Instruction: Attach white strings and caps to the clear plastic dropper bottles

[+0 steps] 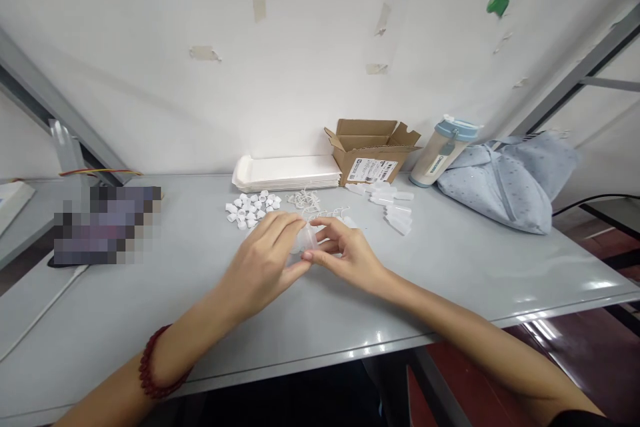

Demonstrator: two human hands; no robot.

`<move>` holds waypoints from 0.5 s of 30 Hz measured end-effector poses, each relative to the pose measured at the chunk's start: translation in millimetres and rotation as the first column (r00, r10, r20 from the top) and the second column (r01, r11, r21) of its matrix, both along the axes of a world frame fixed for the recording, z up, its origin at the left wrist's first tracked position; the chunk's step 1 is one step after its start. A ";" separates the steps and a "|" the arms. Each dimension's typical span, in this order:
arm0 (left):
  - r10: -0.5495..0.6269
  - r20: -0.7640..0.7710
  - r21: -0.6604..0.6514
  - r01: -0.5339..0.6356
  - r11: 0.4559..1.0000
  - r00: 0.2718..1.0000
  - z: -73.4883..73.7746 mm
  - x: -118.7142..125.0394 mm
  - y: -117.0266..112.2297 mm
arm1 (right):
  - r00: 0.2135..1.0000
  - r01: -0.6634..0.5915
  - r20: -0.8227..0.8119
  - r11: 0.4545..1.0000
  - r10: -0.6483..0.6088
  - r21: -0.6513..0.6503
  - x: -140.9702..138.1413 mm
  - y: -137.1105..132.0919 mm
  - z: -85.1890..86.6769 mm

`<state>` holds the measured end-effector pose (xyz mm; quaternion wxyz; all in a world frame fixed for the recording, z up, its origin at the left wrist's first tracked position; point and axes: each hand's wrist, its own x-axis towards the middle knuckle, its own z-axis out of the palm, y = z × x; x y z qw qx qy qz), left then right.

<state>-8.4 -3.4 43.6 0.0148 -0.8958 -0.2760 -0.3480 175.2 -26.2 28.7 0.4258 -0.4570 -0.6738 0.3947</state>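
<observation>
A small translucent plastic container (309, 238) is between my hands above the grey table, partly hidden by fingers. My left hand (265, 257) curls around its left side, fingertips and thumb closed against it. From the right, my right hand (350, 250) grips the same piece between thumb and fingers. Just beyond the left hand lies a pile of white caps (250, 209). Thin white curly pieces (306, 200) are heaped behind the container. Several translucent plastic bottles (385, 199) lie on their sides beyond the right hand.
A stack of white envelopes (290, 170) and an open cardboard box (373, 153) stand against the wall. To their right are a tumbler (437, 157) and a blue fabric bag (500, 187). A blurred-out item (105, 230) with a cable (45, 313) lies at left.
</observation>
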 end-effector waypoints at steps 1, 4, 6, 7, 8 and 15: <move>-0.006 -0.004 -0.001 0.006 1.000 1.000 0.7 -3.3 -0.8 | 0.999 -0.032 0.012 0.999 0.032 -0.003 -0.2 -1.7 1.8; -0.001 0.018 -0.035 0.002 0.999 1.000 0.0 -18.4 -7.9 | 0.984 -0.160 0.084 0.987 0.160 -0.005 -1.6 -8.5 7.6; 0.027 0.038 -0.048 -0.025 0.999 0.999 -4.2 -30.5 -17.5 | 0.957 -0.255 0.145 0.967 0.250 0.024 -3.7 -13.5 9.4; 0.046 0.042 -0.060 -0.044 0.997 0.998 -7.4 -36.4 -23.1 | 0.941 -0.301 0.177 0.952 0.289 0.050 -5.1 -15.8 9.3; 0.064 0.039 -0.075 -0.061 0.995 0.997 -11.0 -42.1 -28.8 | 0.921 -0.347 0.214 0.935 0.325 0.076 -6.9 -17.8 8.4; 0.083 -0.050 -0.171 -0.090 0.981 0.995 -33.5 -70.3 -45.3 | 0.814 -0.504 0.420 0.847 0.401 0.167 -19.3 -23.6 -4.9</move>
